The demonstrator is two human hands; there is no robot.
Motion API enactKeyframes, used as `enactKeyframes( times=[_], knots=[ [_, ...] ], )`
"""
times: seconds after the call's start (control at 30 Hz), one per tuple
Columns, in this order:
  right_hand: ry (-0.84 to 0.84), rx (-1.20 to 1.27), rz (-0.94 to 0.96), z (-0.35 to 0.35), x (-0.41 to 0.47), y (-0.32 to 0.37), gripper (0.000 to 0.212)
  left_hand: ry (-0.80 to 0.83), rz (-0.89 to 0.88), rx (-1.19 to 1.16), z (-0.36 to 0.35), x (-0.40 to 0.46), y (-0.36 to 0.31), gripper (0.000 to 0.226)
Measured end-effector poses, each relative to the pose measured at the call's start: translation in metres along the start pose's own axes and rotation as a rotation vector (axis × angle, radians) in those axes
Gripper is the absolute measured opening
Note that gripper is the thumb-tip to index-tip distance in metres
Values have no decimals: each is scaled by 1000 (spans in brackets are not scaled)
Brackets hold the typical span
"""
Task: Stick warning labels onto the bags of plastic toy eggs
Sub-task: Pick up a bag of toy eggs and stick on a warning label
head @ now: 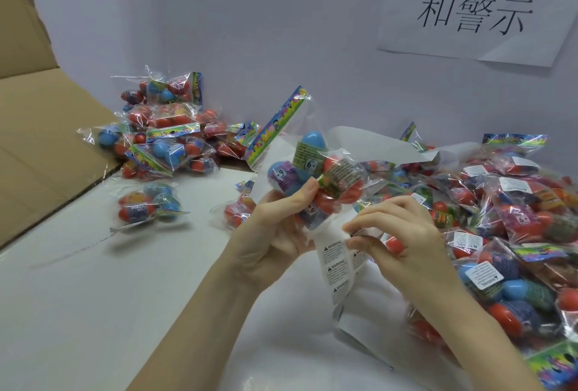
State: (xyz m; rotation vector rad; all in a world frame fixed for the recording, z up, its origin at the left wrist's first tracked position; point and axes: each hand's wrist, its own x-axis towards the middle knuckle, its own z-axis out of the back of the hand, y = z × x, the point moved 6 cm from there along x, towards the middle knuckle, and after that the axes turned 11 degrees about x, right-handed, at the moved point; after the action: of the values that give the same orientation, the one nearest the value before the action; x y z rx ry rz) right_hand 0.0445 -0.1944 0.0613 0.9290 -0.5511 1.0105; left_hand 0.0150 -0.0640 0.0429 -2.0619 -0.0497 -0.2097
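Left-hand grip on egg bag above white table

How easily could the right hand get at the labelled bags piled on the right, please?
Probably easily: the labelled bags lie right beside the right hand with nothing between. Its fingers, though, are busy pinching at the label sheet.

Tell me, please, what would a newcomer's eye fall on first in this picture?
Probably the left hand at centre, gripping a bag of toy eggs, while the right hand pinches at a sheet of warning labels just below it. Next, the labelled bags piled on the right and the bags heaped by the cardboard box on the left.
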Motion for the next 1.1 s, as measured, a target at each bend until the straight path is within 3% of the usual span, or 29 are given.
enactKeyframes(
  times=[0.5,0.77,1.1],
  knots=[
    [-75,-250,375,7,-4,26,22,-108,178,-79,9,6,17,16],
    [-18,-142,280,3,-3,17,2,-217,230,-122,16,6,20,15],
    [-126,-248,341,1,-11,22,5,-235,262,-145,16,6,23,13]
  ],
)
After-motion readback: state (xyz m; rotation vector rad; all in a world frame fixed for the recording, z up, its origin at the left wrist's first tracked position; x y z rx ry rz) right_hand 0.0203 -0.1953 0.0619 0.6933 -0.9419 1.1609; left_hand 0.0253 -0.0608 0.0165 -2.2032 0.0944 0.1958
